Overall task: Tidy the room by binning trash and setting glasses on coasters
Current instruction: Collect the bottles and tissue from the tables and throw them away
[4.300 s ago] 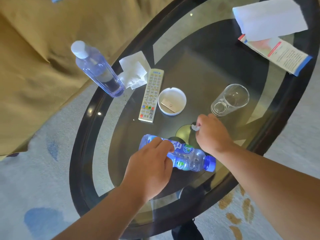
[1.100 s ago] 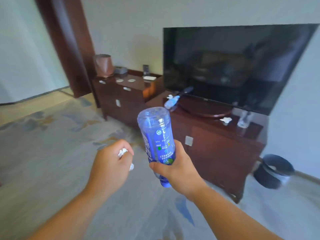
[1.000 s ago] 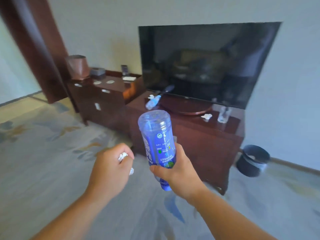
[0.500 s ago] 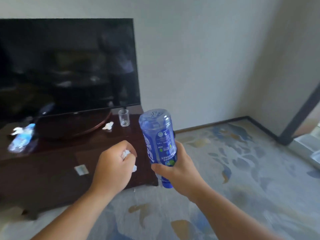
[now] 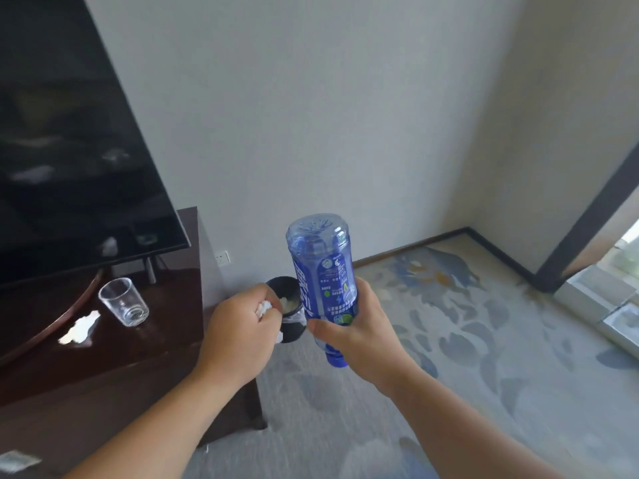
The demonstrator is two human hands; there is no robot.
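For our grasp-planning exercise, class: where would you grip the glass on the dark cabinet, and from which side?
Wrap fingers round the glass at mid-height on its side wall, coming from the front edge of the cabinet. It stands upright, mouth up, tapering toward its base, and the TV overhangs close behind it, so the front approach looks freest.

head view looks forward and down, close above both hands [image 5: 242,326].

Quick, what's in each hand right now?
The left hand grips a crumpled white tissue.
The right hand holds a blue bottle, upside down.
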